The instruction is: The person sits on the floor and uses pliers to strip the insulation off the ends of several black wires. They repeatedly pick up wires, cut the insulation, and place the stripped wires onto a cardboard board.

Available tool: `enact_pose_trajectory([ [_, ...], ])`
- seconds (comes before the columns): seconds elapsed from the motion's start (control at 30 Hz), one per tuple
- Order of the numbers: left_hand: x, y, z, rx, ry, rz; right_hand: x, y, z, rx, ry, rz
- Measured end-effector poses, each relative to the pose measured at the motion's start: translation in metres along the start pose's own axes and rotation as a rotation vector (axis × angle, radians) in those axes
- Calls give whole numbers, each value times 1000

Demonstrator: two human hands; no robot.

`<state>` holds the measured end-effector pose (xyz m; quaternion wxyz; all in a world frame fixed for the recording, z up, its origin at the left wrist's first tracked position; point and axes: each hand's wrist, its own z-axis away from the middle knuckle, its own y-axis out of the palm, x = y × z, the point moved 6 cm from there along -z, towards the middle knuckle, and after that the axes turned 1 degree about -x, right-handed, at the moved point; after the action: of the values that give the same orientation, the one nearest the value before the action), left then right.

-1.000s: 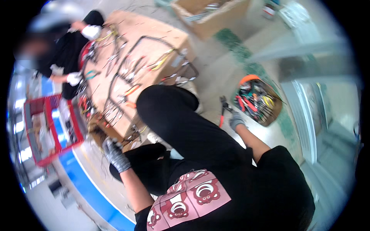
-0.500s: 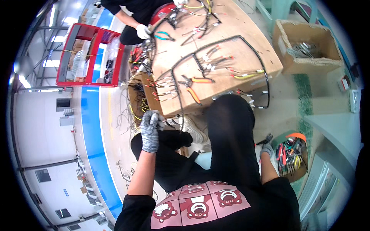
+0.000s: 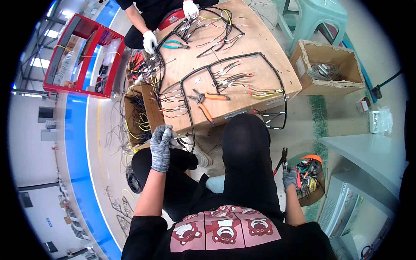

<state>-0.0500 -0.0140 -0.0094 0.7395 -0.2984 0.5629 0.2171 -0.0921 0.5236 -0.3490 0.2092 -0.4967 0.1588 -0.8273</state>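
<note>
My left hand [image 3: 161,149], in a grey knit glove, is closed beside the near left corner of the wooden table, pinching short wires [image 3: 183,140] at the hanging end of a black-wrapped wire harness [image 3: 189,110]. Most of that harness lies bent in a loop on the table, its loose branches tipped with red and white. Wire strippers [image 3: 202,100] with orange handles rest spread apart on the tabletop inside the loop. Low at the right, my right hand [image 3: 289,177], gloved alike, is closed round long pliers [image 3: 281,161] with dark jaws and red on a handle.
Next to my right hand stands a tool bin [image 3: 318,190] full of hand tools. Across the table [image 3: 260,41], a co-worker's white-gloved hands [image 3: 150,41] are at another harness, near teal-handled pliers [image 3: 175,44]. A wire-filled carton [image 3: 151,108] stands left, another carton [image 3: 329,86] right.
My right hand has brought the pliers up from beside the bin, and their jaws now point upward. My left hand stays closed at the harness end. The whole view has shifted slightly.
</note>
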Motion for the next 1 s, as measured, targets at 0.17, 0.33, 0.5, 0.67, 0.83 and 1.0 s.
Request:
enact_pose_trajectory([
  [0.17, 2, -8, 7, -1, 41, -44, 197, -89, -4, -61, 27, -222],
  [0.33, 3, -16, 10, 12, 128, 6, 381, -54, -81, 82, -428, 24],
  [0.5, 10, 2, 11, 84, 110, 61, 427, 22, -184, 143, -628, 431],
  [0.67, 11, -12, 22, 93, 14, 98, 458, 63, -168, -89, -767, 810],
  [0.83, 20, -18, 16, 135, -122, 270, 562, 132, -86, 116, -1030, 414],
  [1.0, 13, -18, 9, 184, -161, 369, 572, 273, -44, 762, -1110, 848],
])
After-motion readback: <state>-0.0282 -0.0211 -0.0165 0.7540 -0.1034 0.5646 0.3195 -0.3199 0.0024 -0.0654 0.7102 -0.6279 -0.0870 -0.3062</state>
